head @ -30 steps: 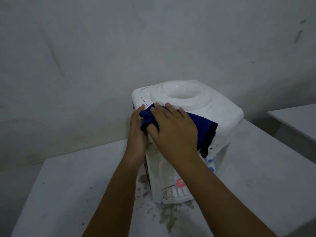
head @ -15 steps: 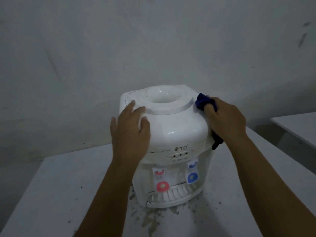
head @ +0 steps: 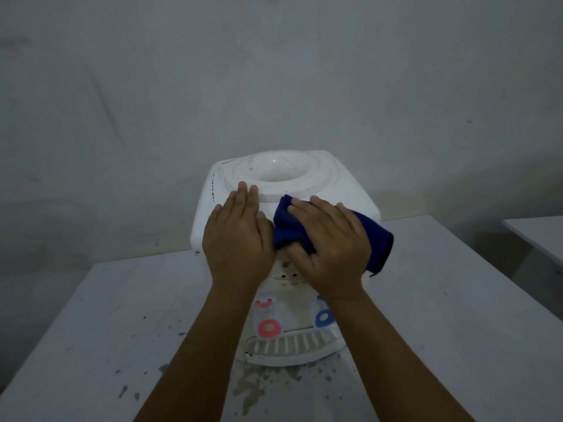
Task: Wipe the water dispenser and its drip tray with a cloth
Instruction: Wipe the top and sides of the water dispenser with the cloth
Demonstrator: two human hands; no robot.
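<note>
A white tabletop water dispenser stands in the middle of the view, its empty bottle well facing up. My right hand presses a blue cloth flat against the dispenser's upper front. My left hand lies flat on the upper front left, fingers together, holding nothing. Below my wrists are a red tap and a blue tap. The slotted drip tray sits at the dispenser's foot.
The dispenser rests on a pale table with dark specks and a dried stain in front of the tray. A plain wall rises close behind. A second table edge shows at the far right.
My right hand has carried the cloth from the dispenser's right side to its upper front middle. My left hand stays on the top left. The view has shifted to face the dispenser squarely.
</note>
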